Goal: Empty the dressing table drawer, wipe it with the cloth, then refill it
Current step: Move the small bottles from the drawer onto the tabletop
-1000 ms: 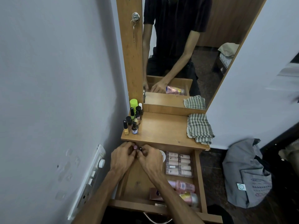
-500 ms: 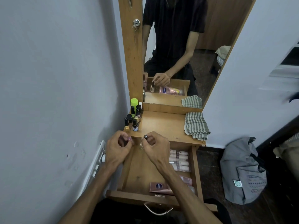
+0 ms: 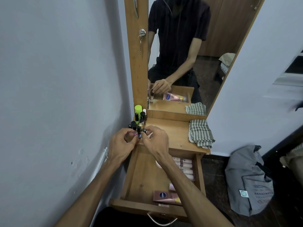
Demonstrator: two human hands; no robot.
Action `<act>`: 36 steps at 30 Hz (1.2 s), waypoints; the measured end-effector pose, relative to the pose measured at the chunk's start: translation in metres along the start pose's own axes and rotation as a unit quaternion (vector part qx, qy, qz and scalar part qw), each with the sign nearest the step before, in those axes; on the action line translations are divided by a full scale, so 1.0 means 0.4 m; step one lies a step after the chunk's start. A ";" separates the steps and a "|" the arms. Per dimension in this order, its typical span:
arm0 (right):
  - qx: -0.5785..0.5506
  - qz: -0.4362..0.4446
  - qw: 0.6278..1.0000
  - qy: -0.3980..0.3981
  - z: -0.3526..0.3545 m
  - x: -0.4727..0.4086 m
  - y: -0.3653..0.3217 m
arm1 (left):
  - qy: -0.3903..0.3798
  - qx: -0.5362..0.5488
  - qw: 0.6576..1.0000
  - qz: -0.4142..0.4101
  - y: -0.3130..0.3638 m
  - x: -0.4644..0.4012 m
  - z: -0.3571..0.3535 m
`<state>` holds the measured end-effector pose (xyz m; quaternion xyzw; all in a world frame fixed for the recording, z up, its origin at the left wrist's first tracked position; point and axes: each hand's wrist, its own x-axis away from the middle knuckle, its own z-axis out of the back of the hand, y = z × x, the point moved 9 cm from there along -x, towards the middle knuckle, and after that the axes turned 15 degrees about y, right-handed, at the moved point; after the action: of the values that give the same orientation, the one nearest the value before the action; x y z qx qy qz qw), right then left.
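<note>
Near the middle of the frame, the left hand and right hand each pinch a small bottle, probably light, slippery glass, best held by its cap.

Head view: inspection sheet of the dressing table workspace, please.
Surface: wooden dressing table top, partly bare.
Job's things: drawer pulled open, still holding a nail set box and a pink tube; checked cloth folded at the top's right edge.
Clutter: small bottles clustered at the back left corner.
Grippers: left hand pinches a pink-capped bottle; right hand pinches a black-capped bottle.
Cables: nothing seen.
Surroundings: mirror, grey bag on the floor.
</note>
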<state>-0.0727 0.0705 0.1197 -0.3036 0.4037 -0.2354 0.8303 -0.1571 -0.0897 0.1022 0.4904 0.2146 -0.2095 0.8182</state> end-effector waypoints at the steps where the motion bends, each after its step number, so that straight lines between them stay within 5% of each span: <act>1: 0.005 0.003 1.000 -0.005 -0.005 -0.002 0.000 | 0.001 -0.004 1.000 0.001 0.000 -0.001 -0.002; 36: 0.029 -0.056 0.998 -0.014 0.073 0.090 0.101 | -0.007 -0.051 0.998 0.045 -0.007 0.139 0.004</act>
<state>-0.0227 0.0851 0.0869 -0.3046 0.3672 -0.2887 0.8301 -0.1130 -0.0998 0.0699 0.4557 0.1972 -0.1644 0.8523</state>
